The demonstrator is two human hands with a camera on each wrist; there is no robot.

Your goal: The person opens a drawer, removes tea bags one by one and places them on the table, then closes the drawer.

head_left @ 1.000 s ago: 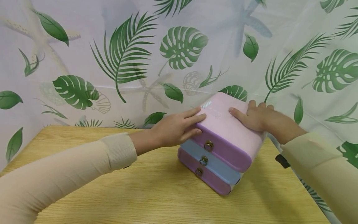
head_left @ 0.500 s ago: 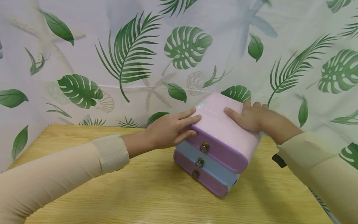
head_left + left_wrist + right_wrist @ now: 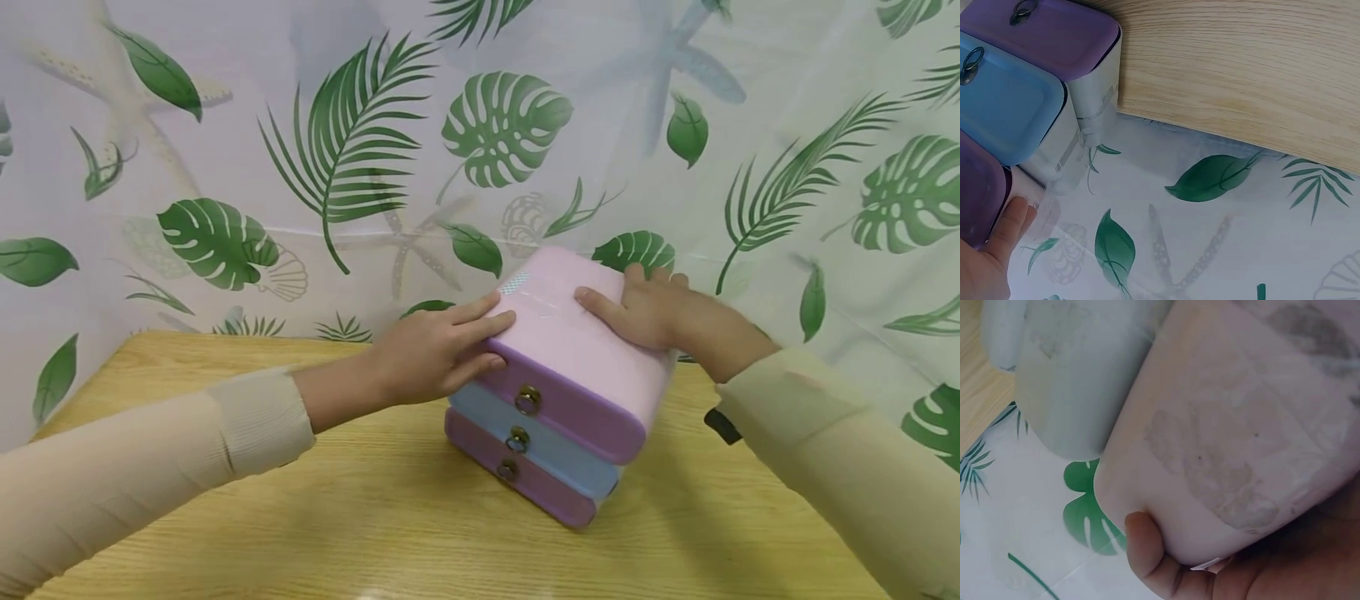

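Note:
A three-tier drawer organizer (image 3: 551, 329) has a pale pink top, a purple upper drawer (image 3: 581, 417), a blue middle drawer (image 3: 566, 463) and a purple bottom drawer (image 3: 543, 493), each with a bronze ring pull. It stands at an angle, all drawers closed. My left hand (image 3: 423, 346) lies at its left front corner, fingers nearly straight on the top edge, thumb at the front. Over the far right edge my right hand (image 3: 648, 312) grips it, thumb on top. The right wrist view shows bent fingers (image 3: 1144, 540) around the pink tier's edge. Whether the base touches the table cannot be told.
A wood-grain table (image 3: 300, 508) lies beneath. Behind it hangs a white cloth (image 3: 360, 250) printed with green leaves and starfish. A small black item (image 3: 722, 425) shows beside the right sleeve.
Both hands have shifted left together with the organizer, which moved a short way left over the table. The hold of each hand looks the same.

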